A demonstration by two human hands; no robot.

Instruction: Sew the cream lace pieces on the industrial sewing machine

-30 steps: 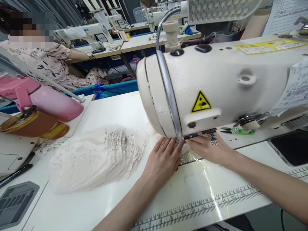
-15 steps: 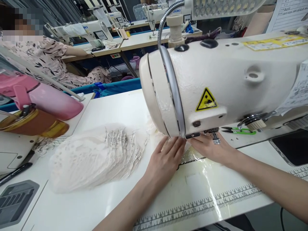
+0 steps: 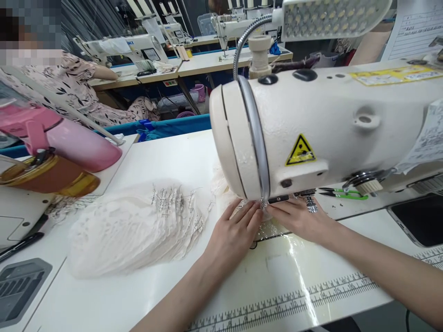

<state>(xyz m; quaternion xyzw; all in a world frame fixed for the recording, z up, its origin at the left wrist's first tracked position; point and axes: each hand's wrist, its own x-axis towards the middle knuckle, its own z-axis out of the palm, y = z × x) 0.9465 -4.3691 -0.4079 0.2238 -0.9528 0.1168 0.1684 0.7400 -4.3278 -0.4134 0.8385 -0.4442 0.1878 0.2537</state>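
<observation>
A sheer white fabric piece (image 3: 219,182) lies under the head of the white sewing machine (image 3: 321,120), mostly hidden by it. My left hand (image 3: 237,228) rests palm down on this fabric, fingers stretched out flat towards the needle area. From the right, my right hand (image 3: 302,219) reaches under the machine head, its fingers pressed together at the fabric's edge beside the presser foot (image 3: 263,204). Its thumb is hidden. To the left lies a heap of sheer white fabric pieces (image 3: 138,230) with dark thread ends along one side.
Green-handled thread snips (image 3: 346,193) and a phone (image 3: 420,221) lie at the right. A pink bottle (image 3: 81,140) and an amber tape roll (image 3: 51,175) are at the left. A printed ruler (image 3: 294,302) runs along the front edge. A person (image 3: 69,87) sits beyond.
The view has shifted slightly, so the machine appears lower and further right. My right hand's fingers show more at the presser foot; my left hand stays on the fabric.
</observation>
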